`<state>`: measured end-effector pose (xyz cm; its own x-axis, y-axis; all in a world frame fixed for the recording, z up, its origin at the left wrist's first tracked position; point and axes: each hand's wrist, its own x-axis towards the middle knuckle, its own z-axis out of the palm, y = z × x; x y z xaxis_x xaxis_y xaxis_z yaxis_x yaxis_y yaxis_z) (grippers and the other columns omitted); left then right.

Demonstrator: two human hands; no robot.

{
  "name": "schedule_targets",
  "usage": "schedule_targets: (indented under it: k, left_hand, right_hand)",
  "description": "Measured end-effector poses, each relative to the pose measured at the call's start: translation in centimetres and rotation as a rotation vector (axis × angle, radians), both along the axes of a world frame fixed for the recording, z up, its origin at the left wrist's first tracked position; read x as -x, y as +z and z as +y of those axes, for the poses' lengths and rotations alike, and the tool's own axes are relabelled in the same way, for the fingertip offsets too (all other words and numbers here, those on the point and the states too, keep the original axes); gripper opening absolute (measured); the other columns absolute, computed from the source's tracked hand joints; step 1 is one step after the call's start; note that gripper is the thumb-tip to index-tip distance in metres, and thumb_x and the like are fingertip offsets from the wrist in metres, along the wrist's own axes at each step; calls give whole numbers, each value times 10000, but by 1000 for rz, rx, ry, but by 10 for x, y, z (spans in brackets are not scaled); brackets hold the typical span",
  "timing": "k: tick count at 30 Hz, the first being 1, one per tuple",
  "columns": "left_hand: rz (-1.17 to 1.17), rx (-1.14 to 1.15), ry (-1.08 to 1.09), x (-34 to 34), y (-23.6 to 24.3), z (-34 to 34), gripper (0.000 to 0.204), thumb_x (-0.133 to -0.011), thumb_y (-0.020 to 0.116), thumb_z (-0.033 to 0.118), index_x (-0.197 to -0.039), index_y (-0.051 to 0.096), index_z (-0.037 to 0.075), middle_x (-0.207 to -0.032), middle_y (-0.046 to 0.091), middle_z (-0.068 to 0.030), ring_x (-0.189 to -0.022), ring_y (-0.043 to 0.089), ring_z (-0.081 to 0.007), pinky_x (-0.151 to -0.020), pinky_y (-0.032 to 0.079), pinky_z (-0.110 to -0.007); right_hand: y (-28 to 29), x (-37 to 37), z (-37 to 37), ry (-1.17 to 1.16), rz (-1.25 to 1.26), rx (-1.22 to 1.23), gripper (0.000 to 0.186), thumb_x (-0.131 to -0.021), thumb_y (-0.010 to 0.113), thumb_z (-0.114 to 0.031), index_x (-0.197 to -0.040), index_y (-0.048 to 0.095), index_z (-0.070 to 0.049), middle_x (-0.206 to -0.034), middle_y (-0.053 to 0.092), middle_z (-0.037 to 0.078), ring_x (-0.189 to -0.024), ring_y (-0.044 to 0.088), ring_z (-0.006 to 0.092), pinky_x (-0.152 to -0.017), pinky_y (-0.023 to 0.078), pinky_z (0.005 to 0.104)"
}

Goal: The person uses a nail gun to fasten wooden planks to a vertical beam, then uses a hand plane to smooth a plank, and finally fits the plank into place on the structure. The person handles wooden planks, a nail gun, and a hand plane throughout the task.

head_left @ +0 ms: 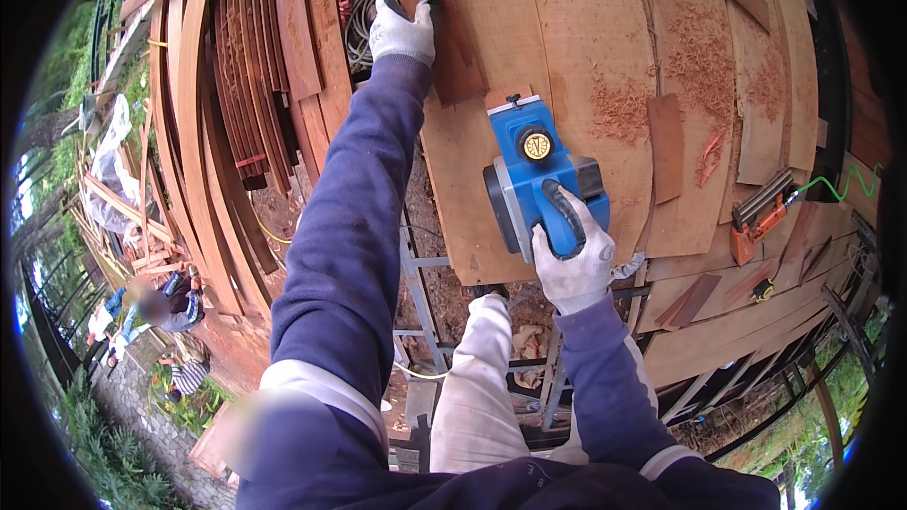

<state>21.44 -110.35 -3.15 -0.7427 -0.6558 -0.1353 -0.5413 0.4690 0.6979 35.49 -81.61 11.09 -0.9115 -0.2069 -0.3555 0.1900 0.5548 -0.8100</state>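
Note:
My left hand (404,28), in a pale glove with dark fingertips, grips a short reddish-brown board (453,61) near the top of the plywood worktop (586,0). Just below that board rests a blue electric planer (557,158) with a yellow-and-black depth knob. My right hand (573,250), also gloved, is closed around the planer's handle, toward the worktop's near edge. Wood shavings (694,57) lie scattered over the right part of the worktop, beside a narrow reddish offcut (664,148).
Long planks and stacked slats (241,57) run along the left, near coiled cable (359,28). An orange nail gun (756,222) with a green hose and a tape measure (763,289) lie right. A metal frame (423,302) stands below. Other people (175,312) are at lower left.

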Motion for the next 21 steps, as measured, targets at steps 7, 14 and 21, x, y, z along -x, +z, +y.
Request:
schedule_targets:
  k: [7, 14, 21]
  left_hand:
    - [-58, 18, -16, 2, 4, 1, 612, -871, 663, 451, -1205, 506, -37, -1105, 639, -272, -1068, 615, -397, -928, 474, -434]
    - [-33, -18, -13, 3, 0, -4, 624, -867, 663, 455, -1203, 505, -46, -1111, 639, -274, -1063, 618, -398, -933, 474, -430]
    - [264, -191, 248, -12, -11, -19, 466, -855, 726, 350, -1076, 545, -19, -981, 672, -207, -921, 657, -312, -863, 495, -367]
  right_hand:
    - [0, 13, -14, -8, 26, -9, 493, -762, 692, -26, -1247, 608, -58, -1133, 670, 174, -1010, 669, 298, -899, 526, 369]
    - [-5, 20, -13, 2, 60, -10, 499, -747, 704, -43, -1237, 617, -70, -1094, 675, 189, -988, 675, 332, -879, 533, 378]
    - [-1, 28, -19, 3, 22, 37, 477, -763, 695, -28, -1232, 617, -61, -1117, 672, 187, -1002, 679, 300, -875, 537, 368]
